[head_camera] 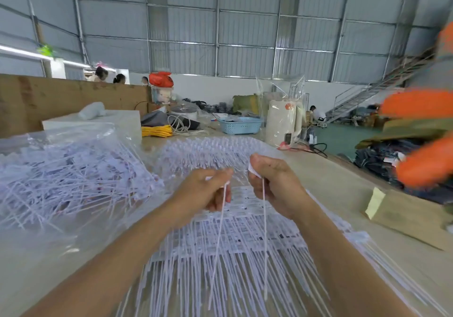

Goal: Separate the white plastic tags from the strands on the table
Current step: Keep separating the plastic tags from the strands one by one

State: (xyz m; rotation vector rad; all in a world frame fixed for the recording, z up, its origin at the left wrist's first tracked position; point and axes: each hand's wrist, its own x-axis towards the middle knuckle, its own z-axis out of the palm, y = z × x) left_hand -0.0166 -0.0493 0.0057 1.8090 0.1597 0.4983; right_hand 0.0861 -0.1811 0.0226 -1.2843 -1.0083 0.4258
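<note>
- The left hand [208,191] is raised over the middle of the table [343,194], fingers curled, thumb and forefinger pinching the top of 1 thin white strand [218,243] that hangs down toward the camera.
- The right hand [274,181] is just beside it, also curled, pinching a small white plastic tag [252,170] at its fingertips; a 2nd strand [264,243] drops straight down from that grip.
- Both strands hang free below the hands, slim and pale, slightly blurred along their length.
- Under the hands lies a wide sheet of joined tags [232,235]: rows of small white rectangles with faint dark print, linked side by side, with many long thin tails fanning toward the near table edge.
- The far end of that sheet curves up behind the hands in a fringe of short white tips.
- To the left, a loose heap of white strands [73,177] rests on a clear plastic bag [61,135], the pieces crossing at all angles.
- Further back on the table stand a blue perforated basket [240,125], a coil of yellow cord [157,131] and a cream appliance wrapped in clear film [284,123].
- At the right edge, blurred orange shapes [421,130] fill the view near a brown paper packet [411,216].
</note>
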